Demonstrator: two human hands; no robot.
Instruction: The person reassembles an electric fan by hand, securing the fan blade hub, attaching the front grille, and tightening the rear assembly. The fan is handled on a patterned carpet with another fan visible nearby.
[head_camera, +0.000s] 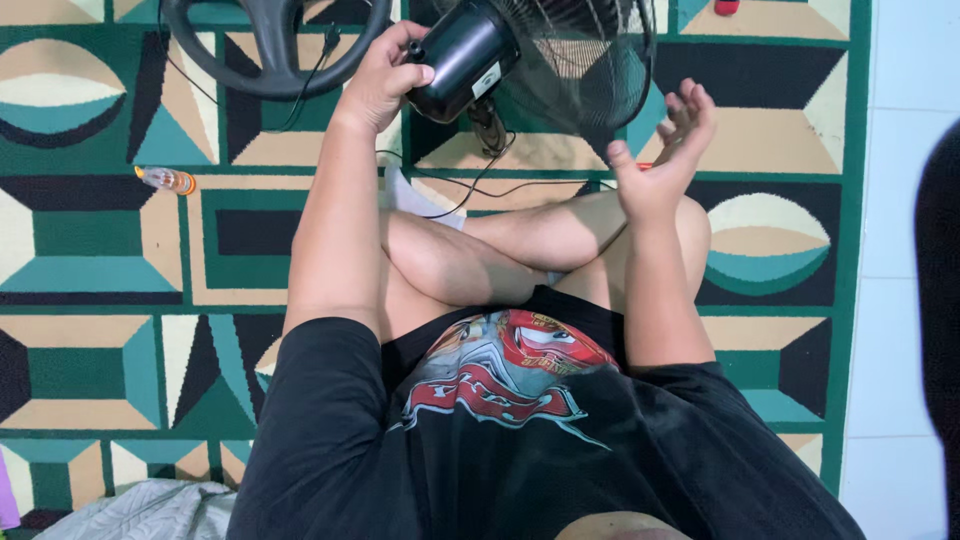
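Carpet in green, tan and black shapes covers the floor under a cross-legged person. Near its far edge a black electric fan lies tilted, its round base off to the left. Left hand is clamped on the fan's motor housing; right hand hangs spread apart beside the wire grille, touching nothing. A small orange-tipped bottle lies toward the carpet's left edge.
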